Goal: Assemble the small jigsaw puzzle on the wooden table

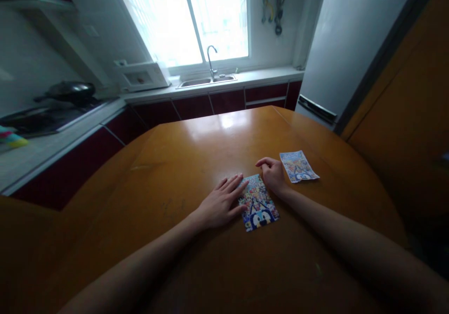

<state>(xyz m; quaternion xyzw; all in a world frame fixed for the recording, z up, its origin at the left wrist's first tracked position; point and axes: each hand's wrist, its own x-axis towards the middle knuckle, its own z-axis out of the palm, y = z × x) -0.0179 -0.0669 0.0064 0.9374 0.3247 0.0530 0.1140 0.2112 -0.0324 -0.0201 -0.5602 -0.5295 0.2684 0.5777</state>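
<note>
A colourful printed picture card (260,206) lies flat on the brown wooden table, with a blue cartoon dog's face at its near end. Fingers spread, my left hand (222,204) rests palm down at the card's left edge, its fingertips and thumb over that edge. My right hand (273,174) is loosely curled on the table by the card's upper right corner, and I see nothing in it. Just right of that hand lies a paler sheet (299,165) with a similar picture, its lower edge slightly curled.
The large rounded wooden table (196,150) spreads before me. Beyond it runs a counter with a sink and tap (211,64) under a bright window. A dark wok (72,91) sits on the stove at left. A tall grey fridge (347,38) stands at right.
</note>
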